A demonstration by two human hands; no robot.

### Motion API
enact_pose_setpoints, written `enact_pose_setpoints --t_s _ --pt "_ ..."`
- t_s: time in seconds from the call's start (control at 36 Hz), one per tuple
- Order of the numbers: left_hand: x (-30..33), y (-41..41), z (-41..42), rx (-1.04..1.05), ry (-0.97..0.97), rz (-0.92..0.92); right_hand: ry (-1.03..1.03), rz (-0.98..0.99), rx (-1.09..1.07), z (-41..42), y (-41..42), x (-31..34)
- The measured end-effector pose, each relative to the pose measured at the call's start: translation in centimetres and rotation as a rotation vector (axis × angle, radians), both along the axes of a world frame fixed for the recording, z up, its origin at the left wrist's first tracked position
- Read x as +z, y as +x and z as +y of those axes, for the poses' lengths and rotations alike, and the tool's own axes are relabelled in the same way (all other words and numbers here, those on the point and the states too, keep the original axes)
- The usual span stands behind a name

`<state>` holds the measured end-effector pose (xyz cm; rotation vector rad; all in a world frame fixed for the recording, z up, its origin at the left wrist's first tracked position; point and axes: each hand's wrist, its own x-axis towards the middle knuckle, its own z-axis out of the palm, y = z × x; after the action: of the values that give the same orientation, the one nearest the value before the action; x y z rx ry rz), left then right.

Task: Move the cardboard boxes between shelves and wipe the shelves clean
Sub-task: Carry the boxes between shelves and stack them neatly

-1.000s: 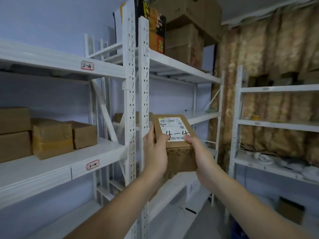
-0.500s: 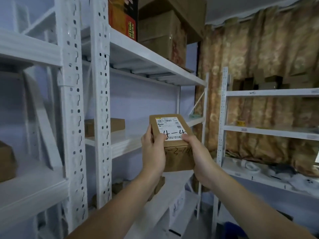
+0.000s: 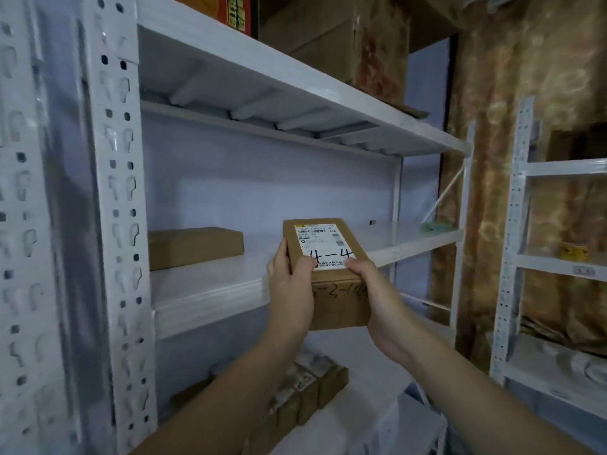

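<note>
A small cardboard box (image 3: 341, 300) with a white label marked "4-4" is held between both hands in front of the white middle shelf (image 3: 210, 300). My left hand (image 3: 290, 284) grips its left side, thumb on the label. My right hand (image 3: 377, 290) grips its right side. The box hangs at the shelf's front edge, slightly tilted towards me. A flat cardboard box (image 3: 195, 247) lies on that shelf at the left, against the back.
A perforated white upright (image 3: 120, 224) stands at the left. Large boxes (image 3: 331, 37) fill the top shelf. Taped boxes (image 3: 305, 395) lie on the lower shelf under my arms. Another white rack (image 3: 512, 257) stands at the right before a patterned curtain.
The view has swung right and closer to the second rack. The box in both hands has come up to the middle shelf's front edge; the grip is unchanged.
</note>
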<state>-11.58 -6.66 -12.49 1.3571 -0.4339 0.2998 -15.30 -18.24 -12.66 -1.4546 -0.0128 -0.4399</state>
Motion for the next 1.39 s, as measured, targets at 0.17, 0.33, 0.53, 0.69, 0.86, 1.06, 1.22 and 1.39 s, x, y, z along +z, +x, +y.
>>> enact_pose_setpoints --t_s 0.17,0.33,0.53,0.69,0.86,1.06,1.22,1.39 --pt "1.1 3.1 -1.6 0.098 -0.113 0.088 0.0 -0.029 0.162 -2.8 6.1 0.6" --pt "2.2 6.1 0.5 0.321 -0.136 0.087 0.053 -0.078 0.355 -0.7 11.7 1.1" --pt "3.4 9.8 5.2 0.597 -0.177 0.016 0.078 -0.092 0.506 4.8 17.6 2.9" --pt "6.4 13.3 9.2 0.723 -0.115 0.021 -0.072 -0.165 0.623 8.5 22.2 4.7" --pt "9.6 17.2 11.2 0.829 -0.013 0.045 -0.095 -0.218 0.705 10.8 26.7 7.8" --pt "9.9 21.6 12.8 0.914 0.042 0.166 -0.318 -0.155 0.769 12.6 31.3 9.5" --pt "8.3 24.5 13.8 1.023 -0.026 0.232 -0.657 -0.196 0.608 14.8 35.1 8.5" --pt "8.4 26.1 15.5 1.069 0.121 0.237 -0.769 -0.239 0.657 15.4 36.7 8.7"
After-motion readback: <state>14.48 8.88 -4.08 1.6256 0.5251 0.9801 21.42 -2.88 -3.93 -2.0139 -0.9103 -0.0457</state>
